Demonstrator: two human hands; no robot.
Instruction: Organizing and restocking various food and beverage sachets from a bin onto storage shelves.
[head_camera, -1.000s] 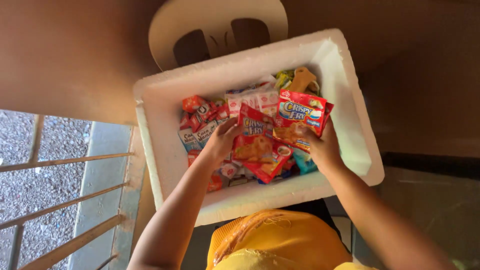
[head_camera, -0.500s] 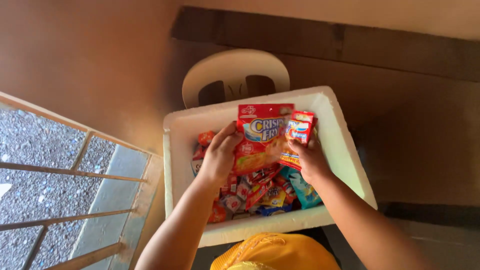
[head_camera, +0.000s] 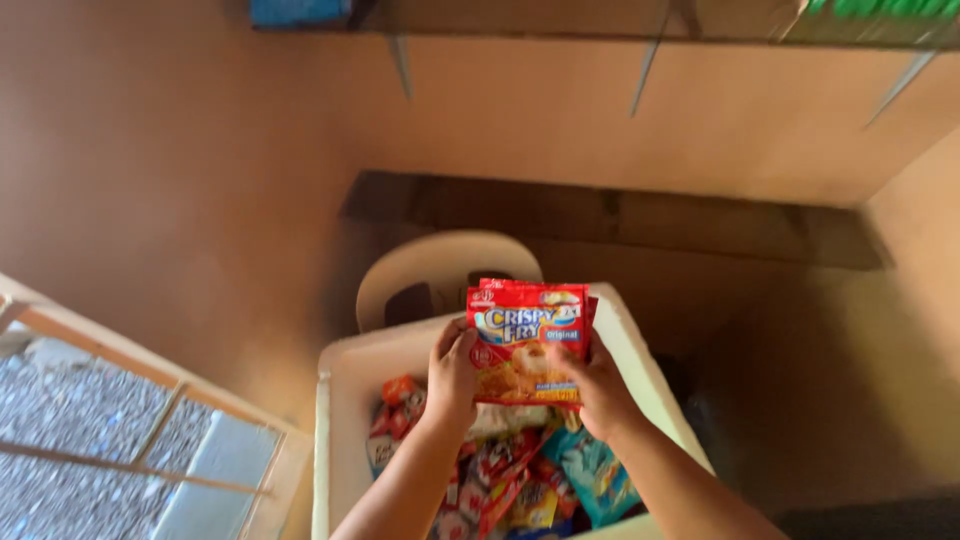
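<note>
Both my hands hold up a small stack of red food-mix sachets (head_camera: 528, 340) above a white foam box (head_camera: 345, 400). My left hand (head_camera: 452, 375) grips the stack's left edge, thumb on the front. My right hand (head_camera: 597, 385) grips its right edge and lower corner. The front sachet faces me, with a picture of fried food on it. Below my hands the box holds several small red, orange and blue snack and seasoning packets (head_camera: 520, 485).
A cream plastic chair (head_camera: 430, 270) stands behind the box against the brown wall. A dark wooden plank (head_camera: 620, 215) runs along the wall. A shelf on brackets (head_camera: 640, 20) hangs above. A wooden-framed window (head_camera: 120, 440) lies at the lower left.
My hands have lifted the red sachets up out of the box. The view has tilted upward, so the wall, plank and shelf now show.
</note>
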